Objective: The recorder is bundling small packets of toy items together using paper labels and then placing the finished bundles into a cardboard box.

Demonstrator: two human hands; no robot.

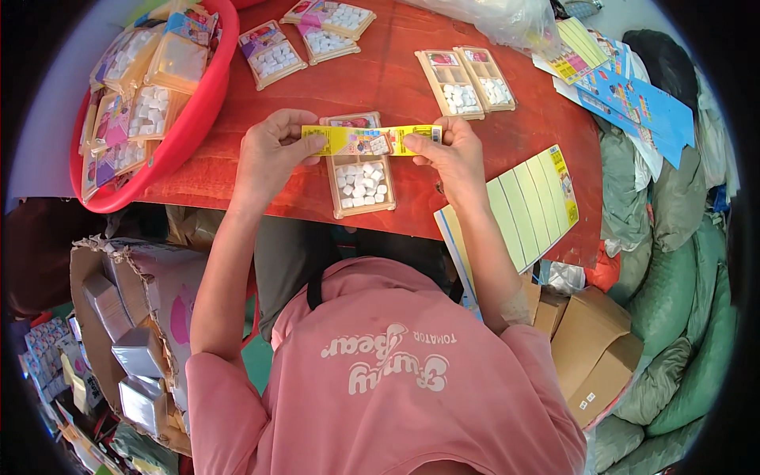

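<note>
Stretched between my two hands is a yellow printed paper strip. My left hand pinches its left end between thumb and fingers, and my right hand pinches the right end the same way. Beneath the strip, a wooden-coloured tray lies near the table's front edge, its upper part partly covered by the strip. White pellet-like pieces fill its lower compartment, and a pink printed card shows in the upper one. By my right forearm rests a stack of pale yellow strip sheets.
The red table holds several similar filled trays farther back. At left, a red basin is heaped with wrapped trays. Blue printed sheets and a clear plastic bag are at back right. Cardboard boxes stand below.
</note>
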